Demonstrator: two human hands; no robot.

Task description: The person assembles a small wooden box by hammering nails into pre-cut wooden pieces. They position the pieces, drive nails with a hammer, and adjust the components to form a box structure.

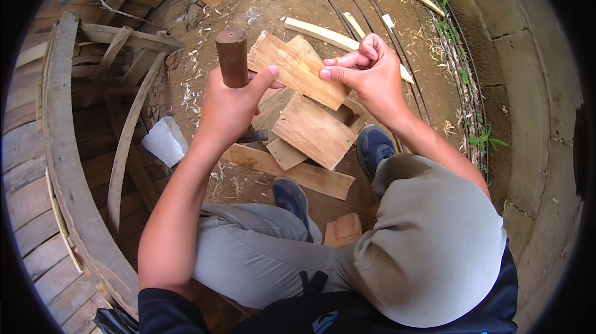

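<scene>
In my left hand is a hammer, its brown wooden handle pointing up and its dark metal head below the fist. The left thumb also presses on a flat wooden board, held tilted above the others. My right hand pinches the board's right end between thumb and fingers; whether a small nail is in there too, I cannot tell. Under the held board lies another short board with small nail marks near its edge, stacked over more wooden pieces.
A long plank lies before my shoes. Beside my left forearm is a white block, near a curved timber frame. Pale strips, dark cables and shavings lie on the dirt. A wall stands right.
</scene>
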